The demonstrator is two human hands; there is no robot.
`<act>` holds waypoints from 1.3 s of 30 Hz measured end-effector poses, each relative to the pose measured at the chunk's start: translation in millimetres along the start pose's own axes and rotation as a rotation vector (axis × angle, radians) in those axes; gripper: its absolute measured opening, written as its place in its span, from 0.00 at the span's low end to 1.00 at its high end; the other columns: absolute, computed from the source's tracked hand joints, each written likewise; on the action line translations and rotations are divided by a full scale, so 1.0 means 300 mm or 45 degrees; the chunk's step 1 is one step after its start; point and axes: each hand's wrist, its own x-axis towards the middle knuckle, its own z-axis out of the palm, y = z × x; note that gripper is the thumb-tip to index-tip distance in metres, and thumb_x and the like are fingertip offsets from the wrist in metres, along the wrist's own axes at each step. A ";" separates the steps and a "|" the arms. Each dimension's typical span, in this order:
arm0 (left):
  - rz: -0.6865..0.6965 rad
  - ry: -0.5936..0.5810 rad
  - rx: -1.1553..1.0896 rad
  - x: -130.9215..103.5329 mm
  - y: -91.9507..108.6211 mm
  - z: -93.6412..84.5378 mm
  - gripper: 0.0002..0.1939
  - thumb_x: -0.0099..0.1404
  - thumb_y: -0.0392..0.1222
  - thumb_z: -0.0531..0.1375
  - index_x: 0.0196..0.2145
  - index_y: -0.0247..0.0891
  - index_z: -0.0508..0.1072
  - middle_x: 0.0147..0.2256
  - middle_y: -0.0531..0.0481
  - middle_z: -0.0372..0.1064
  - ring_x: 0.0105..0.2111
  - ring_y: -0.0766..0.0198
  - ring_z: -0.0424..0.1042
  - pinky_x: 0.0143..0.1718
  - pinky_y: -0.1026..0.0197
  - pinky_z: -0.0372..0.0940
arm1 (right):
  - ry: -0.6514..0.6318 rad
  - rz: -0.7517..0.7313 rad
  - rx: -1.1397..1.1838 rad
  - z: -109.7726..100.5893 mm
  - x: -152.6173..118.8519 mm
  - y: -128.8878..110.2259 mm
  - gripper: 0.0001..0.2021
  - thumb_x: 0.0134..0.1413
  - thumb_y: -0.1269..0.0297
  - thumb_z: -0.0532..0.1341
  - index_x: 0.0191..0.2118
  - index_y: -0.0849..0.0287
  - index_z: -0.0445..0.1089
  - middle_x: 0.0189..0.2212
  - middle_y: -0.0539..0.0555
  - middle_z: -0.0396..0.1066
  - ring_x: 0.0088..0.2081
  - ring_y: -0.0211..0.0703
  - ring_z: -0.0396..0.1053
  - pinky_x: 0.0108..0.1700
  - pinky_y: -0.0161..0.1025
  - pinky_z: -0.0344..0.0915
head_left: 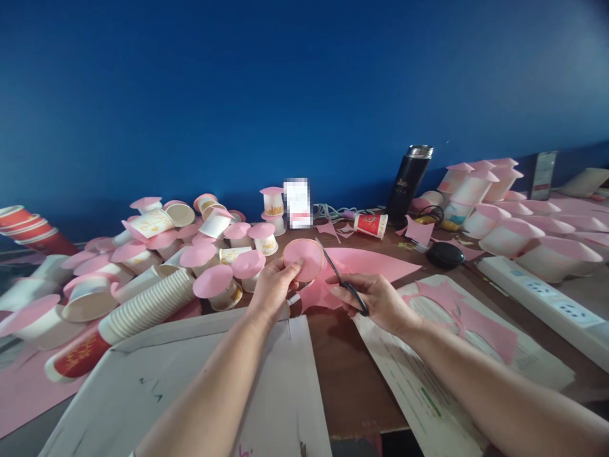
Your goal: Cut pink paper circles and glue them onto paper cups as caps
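My left hand (276, 285) pinches a round pink paper disc (307, 257) with a thin tan edge, its thumb on the front face. Whether a cup sits behind the disc I cannot tell. In my right hand (375, 301) are scissors (351, 289) with black handles, their blades pointing up and left beside the disc's right edge. Beneath both hands lies a larger pink paper sheet (375, 263) on the brown table. Left of my left hand, several white paper cups (264, 238) carry pink paper discs on their ends.
A long stack of nested cups (147, 304) lies at the left. Toward the back right stands a black bottle (410, 181), near a red cup (370, 225) on its side. A power strip (547, 304) and more pink-topped cups (495, 222) occupy the right.
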 end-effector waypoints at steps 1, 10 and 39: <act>0.011 -0.007 0.033 0.001 -0.003 -0.003 0.16 0.51 0.50 0.67 0.25 0.35 0.70 0.20 0.57 0.62 0.19 0.74 0.58 0.23 0.69 0.57 | -0.002 0.001 0.001 0.001 0.000 -0.002 0.25 0.44 0.48 0.67 0.42 0.65 0.75 0.17 0.47 0.64 0.19 0.34 0.60 0.23 0.35 0.58; 0.047 -0.054 0.156 0.004 -0.010 -0.020 0.18 0.52 0.52 0.66 0.22 0.35 0.67 0.18 0.56 0.61 0.18 0.72 0.58 0.21 0.68 0.55 | -0.011 0.019 0.058 0.000 0.000 -0.011 0.28 0.41 0.48 0.69 0.44 0.66 0.74 0.17 0.46 0.63 0.19 0.33 0.59 0.23 0.35 0.57; 0.024 0.008 -0.019 0.006 -0.006 -0.011 0.15 0.51 0.50 0.68 0.26 0.35 0.73 0.23 0.55 0.64 0.20 0.74 0.59 0.23 0.70 0.56 | 0.004 0.020 -0.069 -0.008 -0.002 -0.004 0.26 0.45 0.48 0.66 0.43 0.67 0.75 0.14 0.46 0.62 0.18 0.33 0.59 0.22 0.34 0.55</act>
